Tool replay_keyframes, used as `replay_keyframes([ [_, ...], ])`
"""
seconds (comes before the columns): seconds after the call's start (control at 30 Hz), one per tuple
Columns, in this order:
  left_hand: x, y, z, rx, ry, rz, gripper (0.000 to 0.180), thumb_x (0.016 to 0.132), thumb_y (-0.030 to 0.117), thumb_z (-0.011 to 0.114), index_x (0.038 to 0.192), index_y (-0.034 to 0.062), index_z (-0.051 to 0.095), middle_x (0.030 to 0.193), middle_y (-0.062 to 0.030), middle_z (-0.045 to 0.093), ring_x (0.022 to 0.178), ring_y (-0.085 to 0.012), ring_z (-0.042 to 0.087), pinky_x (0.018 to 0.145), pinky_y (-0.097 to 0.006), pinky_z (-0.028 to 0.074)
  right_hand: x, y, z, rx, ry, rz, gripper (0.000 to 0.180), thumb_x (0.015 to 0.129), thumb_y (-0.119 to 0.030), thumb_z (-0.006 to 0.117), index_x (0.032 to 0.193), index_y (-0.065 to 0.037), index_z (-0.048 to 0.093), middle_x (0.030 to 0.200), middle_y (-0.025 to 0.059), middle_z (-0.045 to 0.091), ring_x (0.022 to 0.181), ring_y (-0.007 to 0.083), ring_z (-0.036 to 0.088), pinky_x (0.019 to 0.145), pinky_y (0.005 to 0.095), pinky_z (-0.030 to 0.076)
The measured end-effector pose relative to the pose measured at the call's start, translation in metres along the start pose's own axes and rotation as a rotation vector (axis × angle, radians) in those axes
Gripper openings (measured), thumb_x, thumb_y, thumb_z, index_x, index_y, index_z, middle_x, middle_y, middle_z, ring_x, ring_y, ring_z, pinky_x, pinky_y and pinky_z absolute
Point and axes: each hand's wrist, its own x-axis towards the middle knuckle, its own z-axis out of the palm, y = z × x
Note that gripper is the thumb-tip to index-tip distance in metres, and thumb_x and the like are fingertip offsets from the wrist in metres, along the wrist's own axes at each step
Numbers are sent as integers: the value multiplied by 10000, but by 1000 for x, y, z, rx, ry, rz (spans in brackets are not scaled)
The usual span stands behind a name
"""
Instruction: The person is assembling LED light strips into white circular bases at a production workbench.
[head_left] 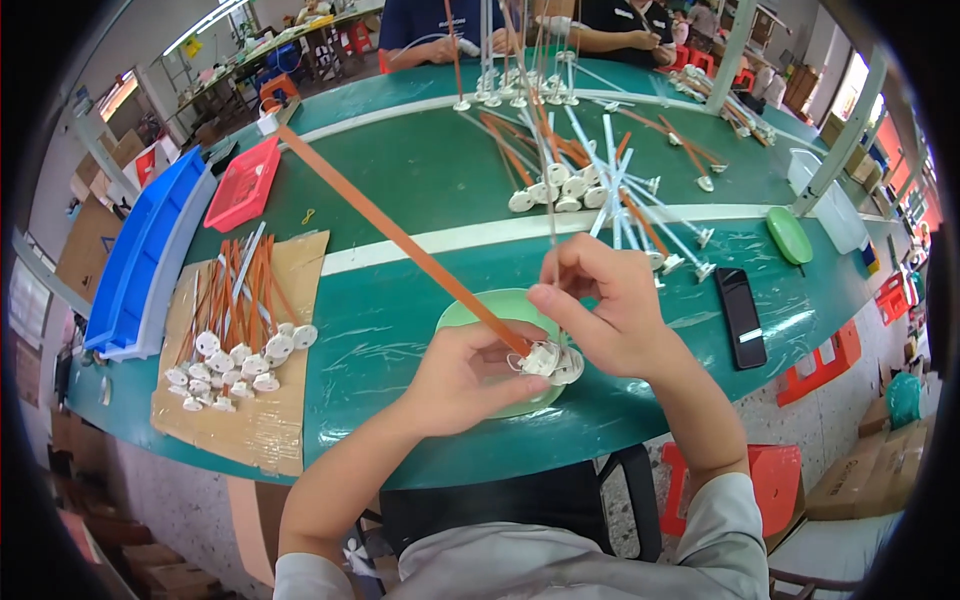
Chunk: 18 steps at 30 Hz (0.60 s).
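Note:
My left hand (455, 380) is closed around a small white plastic end piece (543, 360) with a white disc at its side. From this piece a long flat orange-brown strip (400, 243) slants up and to the left across the table. My right hand (615, 305) pinches a thin upright strip (553, 215) between thumb and forefinger, just above the white piece. Where that strip's lower end sits is partly hidden by my fingers. Both hands are over a light green plate (462, 312) close to the table's near edge.
Similar strips with white ends lie heaped on a cardboard sheet (290, 400) at left and across the middle (612, 185). A blue tray (150, 255), red basket (243, 182), black phone (741, 318) and green dish (789, 236) surround me. Two people work opposite.

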Motion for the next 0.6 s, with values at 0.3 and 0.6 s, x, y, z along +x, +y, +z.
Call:
replay_keyframes([
  [0.3, -29, -20, -14, -89, 305, 212, 424, 873, -105, 650, 1278, -47, 539, 1204, -154, 643, 1117, -207, 635, 939, -356, 536, -26, 31, 36, -114, 17, -231, 557, 684, -231, 876, 1108, 22, 618, 1082, 185, 669, 894, 252, 695, 718, 318, 582],
  [0.6, -35, -17, -19, -155, 227, 218, 444, 882, -114, 630, 1307, -50, 518, 1232, -161, 631, 1122, -212, 635, 895, -337, 555, -30, 30, 44, -161, -5, -290, 466, 660, -104, 887, 1042, 18, 649, 959, 151, 710, 848, 280, 710, 726, 346, 571],
])
